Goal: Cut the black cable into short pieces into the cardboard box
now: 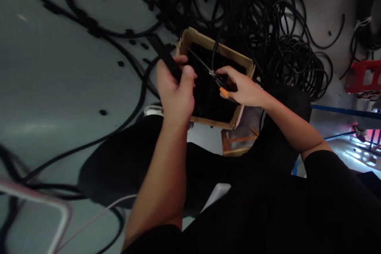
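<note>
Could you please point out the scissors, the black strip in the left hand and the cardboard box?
Scissors (212,73), head view: around the pivot.
Black strip (165,56), head view: the length outside the grip.
Cardboard box (233,54), head view: its far wall, near the rim.

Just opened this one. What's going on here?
A person works with both bare hands at a cardboard box. The left hand grips a long black piece by the box's left side, while the right hand holds a scissors-like tool with orange on its handle, its blades pointing across the box. Inside are dark contents, too dim to make out. Loops of black cable lie beyond it.
</note>
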`<state>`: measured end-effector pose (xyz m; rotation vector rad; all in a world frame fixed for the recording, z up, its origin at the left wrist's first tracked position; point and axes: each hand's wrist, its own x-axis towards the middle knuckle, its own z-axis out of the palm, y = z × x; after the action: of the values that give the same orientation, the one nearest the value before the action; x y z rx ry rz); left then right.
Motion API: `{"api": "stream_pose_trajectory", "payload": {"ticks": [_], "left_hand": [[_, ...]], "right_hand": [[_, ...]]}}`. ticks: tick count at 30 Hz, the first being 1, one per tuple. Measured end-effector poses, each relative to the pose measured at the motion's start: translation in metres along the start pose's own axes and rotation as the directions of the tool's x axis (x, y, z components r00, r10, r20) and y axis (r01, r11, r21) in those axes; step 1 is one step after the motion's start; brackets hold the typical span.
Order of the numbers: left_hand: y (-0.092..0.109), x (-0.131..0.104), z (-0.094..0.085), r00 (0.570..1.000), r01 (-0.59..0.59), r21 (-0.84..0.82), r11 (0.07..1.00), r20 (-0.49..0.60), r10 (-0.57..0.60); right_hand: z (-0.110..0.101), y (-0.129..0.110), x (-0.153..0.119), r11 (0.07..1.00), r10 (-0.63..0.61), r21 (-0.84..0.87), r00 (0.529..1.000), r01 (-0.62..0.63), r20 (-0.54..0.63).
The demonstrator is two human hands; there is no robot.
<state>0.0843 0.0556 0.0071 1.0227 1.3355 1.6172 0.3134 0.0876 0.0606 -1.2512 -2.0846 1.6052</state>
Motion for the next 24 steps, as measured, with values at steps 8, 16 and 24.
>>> {"api": "stream_pose_trajectory", "payload": {"ticks": [8,16,24], "left_hand": [[0.063,-0.012,0.016,0.961,0.201,-0.532,0.823,-0.058,-0.272],[0.038,0.026,-0.021,0.949,0.148,-0.613,0.776,-0.132,-0.285],[0.036,0.052,-0.046,0.923,-0.034,-0.623,0.782,-0.32,-0.215]], "right_hand": [[0.018,-0.001,0.026,0.832,0.181,0.518,0.98,-0.199,0.086],[0.02,0.005,0.038,0.886,-0.012,0.439,0.938,-0.151,0.346],[-0.051,0.009,0.021,0.903,0.225,-0.351,0.969,-0.248,-0.106]]}}
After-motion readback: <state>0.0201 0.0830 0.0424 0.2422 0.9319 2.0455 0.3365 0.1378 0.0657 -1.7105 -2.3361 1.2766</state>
